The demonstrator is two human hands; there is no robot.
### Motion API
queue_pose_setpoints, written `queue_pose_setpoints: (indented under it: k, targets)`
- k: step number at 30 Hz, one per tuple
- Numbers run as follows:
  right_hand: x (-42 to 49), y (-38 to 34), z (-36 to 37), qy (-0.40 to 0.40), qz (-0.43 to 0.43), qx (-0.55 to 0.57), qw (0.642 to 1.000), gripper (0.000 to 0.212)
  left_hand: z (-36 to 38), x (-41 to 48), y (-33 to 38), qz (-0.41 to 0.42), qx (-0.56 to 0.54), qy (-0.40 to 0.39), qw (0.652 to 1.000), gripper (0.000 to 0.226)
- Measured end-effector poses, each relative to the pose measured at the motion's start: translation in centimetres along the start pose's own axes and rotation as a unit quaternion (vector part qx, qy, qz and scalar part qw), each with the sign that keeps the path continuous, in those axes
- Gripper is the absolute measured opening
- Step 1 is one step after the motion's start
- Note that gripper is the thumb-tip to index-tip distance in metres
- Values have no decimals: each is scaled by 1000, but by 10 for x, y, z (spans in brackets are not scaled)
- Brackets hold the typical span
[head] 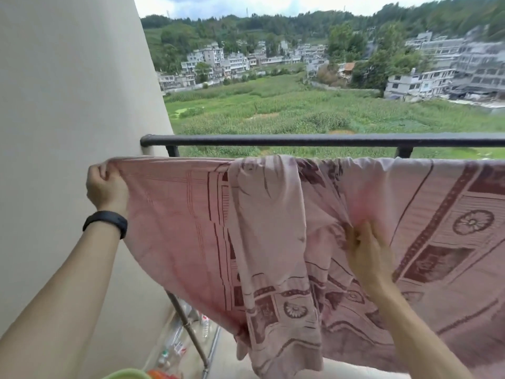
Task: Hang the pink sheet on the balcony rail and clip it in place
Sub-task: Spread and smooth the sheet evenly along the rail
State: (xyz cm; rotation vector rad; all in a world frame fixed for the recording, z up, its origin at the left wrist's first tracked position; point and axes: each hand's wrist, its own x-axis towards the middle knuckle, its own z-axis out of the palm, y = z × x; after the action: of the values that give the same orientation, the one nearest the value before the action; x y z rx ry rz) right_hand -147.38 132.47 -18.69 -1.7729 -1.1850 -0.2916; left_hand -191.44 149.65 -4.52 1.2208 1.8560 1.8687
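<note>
Pink sheet [273, 228] draped lengthwise, nine to three o'clock, below the dark balcony rail [300, 140]. Left hand [105, 187] pinches its nine o'clock corner; right hand [363, 247] grips bunched middle folds.

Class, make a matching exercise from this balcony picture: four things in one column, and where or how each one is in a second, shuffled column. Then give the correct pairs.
Column one:
1. left hand
2. right hand
3. black rail
4. wristband

Column two:
A. bare, above the pink sheet
B. pinching the sheet's corner by the wall
C. worn on the left arm
D. pressed against the hanging middle of the sheet

Pairs: 1-B, 2-D, 3-A, 4-C
</note>
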Motion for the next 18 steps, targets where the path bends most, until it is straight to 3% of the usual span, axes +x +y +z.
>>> queue_pose_setpoints:
  k: [3, 8, 14, 16, 18]
  targets:
    - [-37, 5, 17, -46, 18, 32, 998, 20, 6, -45, -36, -34, 56, -17, 998, 15]
    - [-51, 61, -7, -49, -10, 2, 999, 26, -21, -77, -95, -62, 97, 12, 993, 26]
    - [-61, 68, -2, -240, 81, -62, 966, 30, -28, -114, -114, -131, 99, -88, 983, 25]
    - [-44, 41, -6, -213, 65, -14, 975, 45, -21, -111, -100, -139, 52, -153, 977, 18]
    - [-29, 6, -12, -151, 31, 15, 988, 45, -11, -101, -78, -155, -10, -190, 969, 17]
